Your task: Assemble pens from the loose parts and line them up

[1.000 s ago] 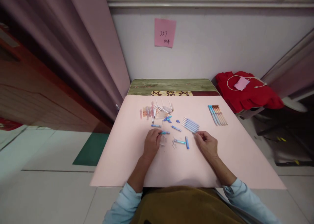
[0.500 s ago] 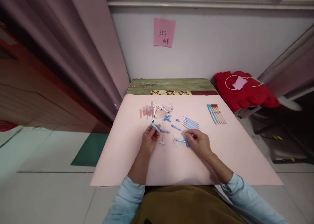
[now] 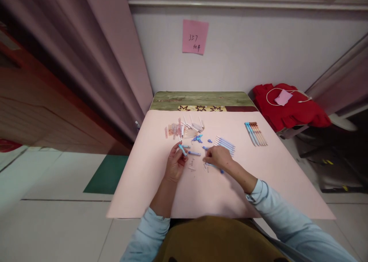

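Observation:
My left hand (image 3: 176, 165) pinches a light blue pen barrel (image 3: 183, 149), tilted above the table. Close by its fingertips lies a blue pen part (image 3: 194, 153). My right hand (image 3: 217, 157) is closed with its fingers pointing left, low over the small parts; whatever is in its fingertips is hidden. A short blue piece (image 3: 205, 148) shows just beyond those fingers, and another blue pen part (image 3: 221, 171) pokes out below the hand. Small clear pieces (image 3: 191, 163) lie between the hands. Behind the right hand is a row of blue pen barrels (image 3: 225, 142).
Toward the back lie white refills (image 3: 193, 125), pinkish clear parts (image 3: 173, 130) and a heap of blue caps (image 3: 197, 138). Blue and brown assembled pens (image 3: 257, 134) are lined up at the right. Red cloth (image 3: 287, 108) sits beyond the table's right edge.
My right hand has moved left and slightly away from me, from beside the blue part to over the small parts. My left hand still holds the pen barrel, with little movement.

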`<state>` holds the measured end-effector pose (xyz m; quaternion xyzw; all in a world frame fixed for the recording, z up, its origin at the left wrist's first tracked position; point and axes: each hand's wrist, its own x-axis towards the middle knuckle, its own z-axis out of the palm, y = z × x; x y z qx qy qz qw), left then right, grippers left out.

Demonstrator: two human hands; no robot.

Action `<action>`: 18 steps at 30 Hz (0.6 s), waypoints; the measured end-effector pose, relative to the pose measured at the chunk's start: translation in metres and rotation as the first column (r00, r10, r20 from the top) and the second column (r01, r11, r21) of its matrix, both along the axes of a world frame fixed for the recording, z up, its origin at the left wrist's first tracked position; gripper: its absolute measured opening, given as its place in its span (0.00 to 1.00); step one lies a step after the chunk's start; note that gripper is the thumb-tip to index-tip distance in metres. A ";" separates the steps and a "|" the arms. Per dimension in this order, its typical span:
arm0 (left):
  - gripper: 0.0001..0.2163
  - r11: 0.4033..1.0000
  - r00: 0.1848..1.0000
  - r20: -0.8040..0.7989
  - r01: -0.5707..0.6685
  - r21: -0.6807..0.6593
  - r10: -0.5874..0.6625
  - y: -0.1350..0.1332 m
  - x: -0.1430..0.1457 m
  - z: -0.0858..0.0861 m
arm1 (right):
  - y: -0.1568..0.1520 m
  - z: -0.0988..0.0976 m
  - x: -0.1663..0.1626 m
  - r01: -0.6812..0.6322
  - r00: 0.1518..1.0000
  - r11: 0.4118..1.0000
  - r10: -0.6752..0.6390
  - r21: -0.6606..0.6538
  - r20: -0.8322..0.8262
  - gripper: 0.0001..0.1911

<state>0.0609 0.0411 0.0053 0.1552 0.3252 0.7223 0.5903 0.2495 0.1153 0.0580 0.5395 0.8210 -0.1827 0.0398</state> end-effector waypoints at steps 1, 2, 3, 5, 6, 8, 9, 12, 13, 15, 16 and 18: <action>0.20 1.000 1.000 0.002 0.000 -0.003 0.000 0.000 0.000 0.000 | 0.001 0.000 -0.001 -0.007 1.000 1.000 0.007 -0.002 0.011 0.07; 0.20 1.000 1.000 0.004 0.000 -0.005 0.000 0.000 0.000 0.000 | 0.001 0.000 -0.001 -0.013 1.000 1.000 0.013 -0.004 0.015 0.06; 0.20 1.000 1.000 0.006 -0.001 -0.008 0.001 0.001 0.000 0.000 | 0.002 0.000 -0.002 -0.019 1.000 1.000 0.019 -0.004 0.015 0.06; 0.20 1.000 1.000 0.008 -0.002 -0.009 0.002 0.001 0.000 -0.001 | 0.003 -0.001 -0.003 -0.030 1.000 1.000 0.030 -0.004 0.004 0.04; 0.20 1.000 1.000 0.010 -0.002 -0.009 0.002 0.001 0.000 -0.001 | 0.004 -0.001 -0.003 -0.039 0.999 0.999 0.039 -0.003 -0.002 0.04; 0.19 1.000 1.000 0.017 -0.001 -0.008 0.001 0.001 0.000 -0.002 | 0.005 -0.001 -0.001 -0.046 0.999 0.999 0.047 0.017 -0.012 0.05; 0.19 1.000 1.000 0.024 -0.001 -0.009 0.001 0.001 -0.001 -0.002 | 0.005 -0.001 0.001 -0.033 0.998 0.999 0.034 0.027 -0.046 0.06; 0.18 1.000 0.999 0.041 0.001 -0.017 -0.001 0.000 -0.001 -0.003 | 0.004 -0.001 0.009 0.081 0.914 0.989 -0.122 -0.120 -0.386 0.08; 0.17 1.000 0.999 0.041 0.003 -0.019 -0.003 0.000 -0.001 -0.003 | 0.003 -0.001 0.011 0.097 0.817 0.963 -0.221 -0.251 -0.533 0.09; 0.16 1.000 0.999 0.034 0.006 -0.024 -0.006 0.000 0.001 -0.001 | 0.000 -0.001 0.015 0.026 0.561 0.852 -0.446 -0.523 -0.698 0.13; 0.16 1.000 1.000 0.030 0.006 -0.029 -0.005 0.001 0.003 0.000 | -0.002 -0.001 0.016 -0.028 0.450 0.784 -0.544 -0.620 -0.708 0.14; 0.15 0.999 1.000 0.027 0.000 -0.045 0.001 0.001 0.008 0.004 | -0.007 -0.002 0.015 -0.102 0.295 0.680 -0.676 -0.726 -0.675 0.16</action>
